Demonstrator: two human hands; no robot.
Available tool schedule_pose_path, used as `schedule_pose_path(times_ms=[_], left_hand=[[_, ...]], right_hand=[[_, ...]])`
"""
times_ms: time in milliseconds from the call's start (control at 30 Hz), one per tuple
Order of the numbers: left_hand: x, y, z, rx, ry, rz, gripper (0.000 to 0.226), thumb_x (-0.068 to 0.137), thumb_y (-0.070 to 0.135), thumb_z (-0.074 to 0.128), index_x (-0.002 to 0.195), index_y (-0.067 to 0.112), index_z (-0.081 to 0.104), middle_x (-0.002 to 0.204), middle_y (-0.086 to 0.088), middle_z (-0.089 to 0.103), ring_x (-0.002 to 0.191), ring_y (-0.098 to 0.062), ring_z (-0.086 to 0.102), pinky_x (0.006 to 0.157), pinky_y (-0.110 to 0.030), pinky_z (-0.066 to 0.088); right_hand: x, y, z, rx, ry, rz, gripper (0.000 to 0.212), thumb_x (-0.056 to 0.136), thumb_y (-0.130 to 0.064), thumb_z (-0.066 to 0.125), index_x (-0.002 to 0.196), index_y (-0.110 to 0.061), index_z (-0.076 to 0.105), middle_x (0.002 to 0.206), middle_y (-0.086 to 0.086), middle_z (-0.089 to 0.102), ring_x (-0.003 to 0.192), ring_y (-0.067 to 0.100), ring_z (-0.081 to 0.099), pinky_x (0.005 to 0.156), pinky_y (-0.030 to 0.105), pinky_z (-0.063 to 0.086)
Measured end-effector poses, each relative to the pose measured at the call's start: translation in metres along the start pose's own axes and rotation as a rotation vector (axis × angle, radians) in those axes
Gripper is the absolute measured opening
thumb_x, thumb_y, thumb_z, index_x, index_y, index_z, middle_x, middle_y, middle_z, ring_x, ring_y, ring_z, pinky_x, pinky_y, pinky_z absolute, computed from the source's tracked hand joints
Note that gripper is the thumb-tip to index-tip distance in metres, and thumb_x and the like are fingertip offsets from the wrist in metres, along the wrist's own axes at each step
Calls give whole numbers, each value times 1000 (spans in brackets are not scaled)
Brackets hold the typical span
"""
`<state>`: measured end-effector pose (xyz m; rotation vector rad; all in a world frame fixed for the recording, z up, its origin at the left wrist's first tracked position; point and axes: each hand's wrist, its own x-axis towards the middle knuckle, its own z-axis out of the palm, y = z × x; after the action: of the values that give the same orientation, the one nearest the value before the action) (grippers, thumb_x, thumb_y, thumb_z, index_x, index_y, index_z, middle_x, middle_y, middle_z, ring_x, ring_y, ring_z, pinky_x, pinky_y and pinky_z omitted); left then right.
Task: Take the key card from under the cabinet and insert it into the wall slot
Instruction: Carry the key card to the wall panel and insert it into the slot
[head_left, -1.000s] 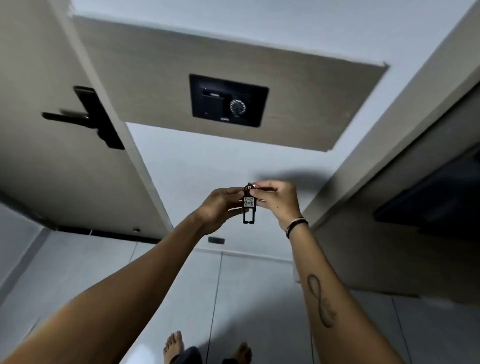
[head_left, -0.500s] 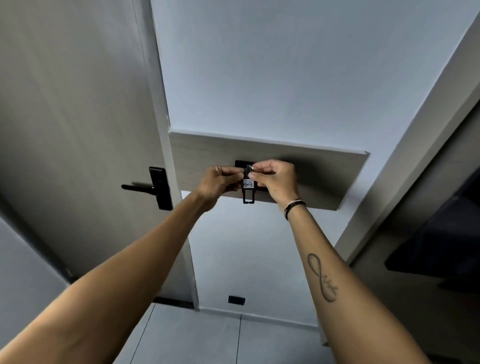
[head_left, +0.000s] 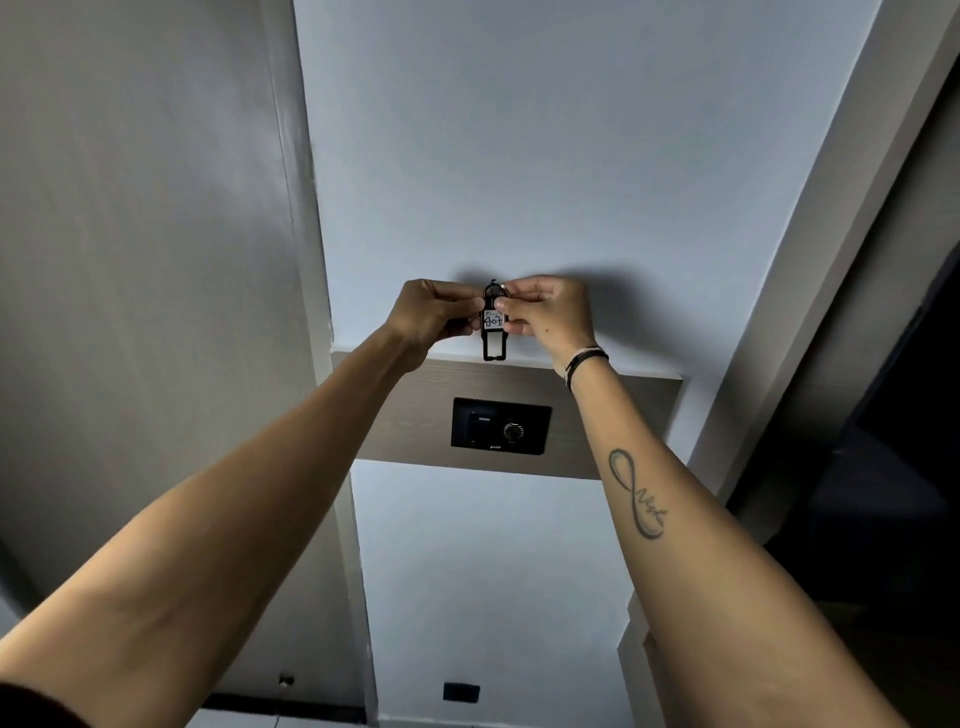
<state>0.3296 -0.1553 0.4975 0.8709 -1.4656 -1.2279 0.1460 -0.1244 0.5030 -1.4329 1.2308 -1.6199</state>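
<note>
White wall (head_left: 519, 156) ahead, door (head_left: 130, 260) at left. Wood-grain panel (head_left: 613, 415) crosses the wall, carrying a black plate with the wall slot (head_left: 483, 422) and a dial (head_left: 514, 431). Both arms raised. Left hand (head_left: 431, 317) and right hand (head_left: 545, 312) pinch the key card (head_left: 493, 325) between them, upright, held above the panel, well apart from the slot. Black band on right wrist (head_left: 584, 358).

The key card (head_left: 493, 326) is showing as black plastic with a white paper-like label. The wall slot (head_left: 501, 426) is looking like matt black plastic, sitting on a wood-grain panel (head_left: 597, 415) with a dull finish. The wall (head_left: 519, 130) is appearing smooth, matt and painted.
</note>
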Motion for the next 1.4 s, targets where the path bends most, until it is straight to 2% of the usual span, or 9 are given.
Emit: schedule_pose_path(times_ms=[167,400,600,767,967,1033,1167,1333,1400], left_hand=[[9,15,6,-3,-2,45,5,90,-1,77,93,2,80,64,-4,76,56,-15,69,66,-24,62],[18,16,5,-7,5,72,9,89,-1,78,97,0,81,79,-14,77,62,-20,71,70,-27,63],[24,7,3,0,12,76,21,86,1,81,107,-3,81,88,-16,80,73,-26,70,75,-30,64],[21,-10,-3,93,-12,109,16,86,0,82,87,15,87,76,-2,82,65,-14,73,69,-24,63],[7,-57,-3,232,86,74,10,83,-2,84,92,1,84,75,-13,77,67,-25,69,78,-36,63],[1,-72,-2,297,118,73,9,81,-2,85,89,3,84,69,-8,76,64,-23,69,74,-34,63],[-1,-94,-1,411,152,100,7,81,2,85,86,6,85,56,17,72,50,4,65,57,-12,52],[-3,-110,1,504,167,117,11,81,8,87,91,9,86,75,6,78,61,1,69,69,-21,58],[-4,-116,2,568,173,127,13,80,13,89,92,11,87,81,3,78,65,1,67,69,-15,53]], right_hand=[[10,-13,-4,1,27,-24,22,81,7,83,101,4,74,95,20,74,78,25,71,63,27,65],[14,-13,-4,-11,43,-54,21,80,7,84,84,-10,73,82,8,74,69,18,71,60,26,64],[17,-6,-2,-23,49,-64,19,79,8,84,91,-4,74,80,8,73,65,15,70,58,23,64],[15,16,1,-70,18,-65,29,80,11,82,108,5,74,88,14,71,73,20,69,62,25,65],[0,64,8,-160,-13,-7,26,79,12,81,103,3,75,75,1,66,64,10,66,58,22,64],[-5,79,9,-197,-17,5,24,79,12,81,101,2,75,74,1,66,64,11,66,62,27,67],[-14,99,12,-253,4,-4,22,77,9,84,92,-5,77,75,3,70,70,19,71,73,46,69],[-21,117,11,-364,60,-66,21,74,3,88,88,-10,78,77,3,73,80,34,79,71,49,69],[-26,124,10,-393,78,-77,20,74,1,89,87,-10,78,76,1,73,79,33,78,71,49,69]])
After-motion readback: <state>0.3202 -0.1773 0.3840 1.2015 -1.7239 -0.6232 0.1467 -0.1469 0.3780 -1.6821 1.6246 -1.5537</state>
